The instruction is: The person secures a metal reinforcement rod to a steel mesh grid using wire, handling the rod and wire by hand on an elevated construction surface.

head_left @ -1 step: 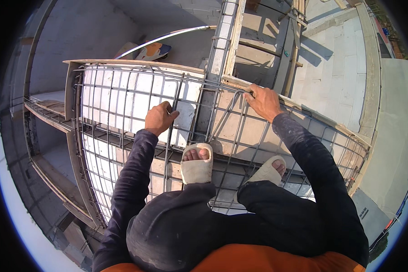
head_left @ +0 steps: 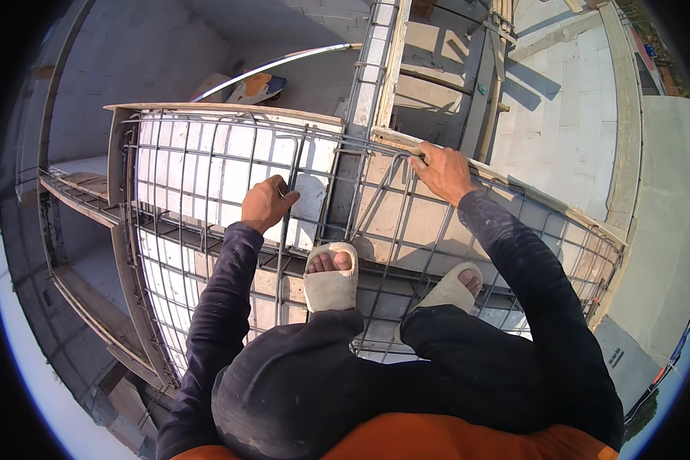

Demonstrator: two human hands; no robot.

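I crouch on a grid of steel reinforcing bars (head_left: 207, 165) laid over pale formwork boards. My left hand (head_left: 267, 202) is closed around one bar of the mesh near the middle. My right hand (head_left: 443, 173) grips a bar at the far edge of the mesh, by a wooden edge board (head_left: 529, 195). Both arms wear dark long sleeves. My two feet in pale slide sandals, one (head_left: 331, 277) and the other (head_left: 454, 288), rest on the bars just below my hands. My knees in dark trousers fill the lower part of the view.
A tall rebar column cage (head_left: 374, 73) rises beyond the mesh. Wooden formwork walls (head_left: 119, 153) frame the slab on the left, with a drop to lower levels (head_left: 77, 268) beside them. A concrete roof surface (head_left: 575, 100) lies to the right. A curved bar (head_left: 284, 65) arches at the back.
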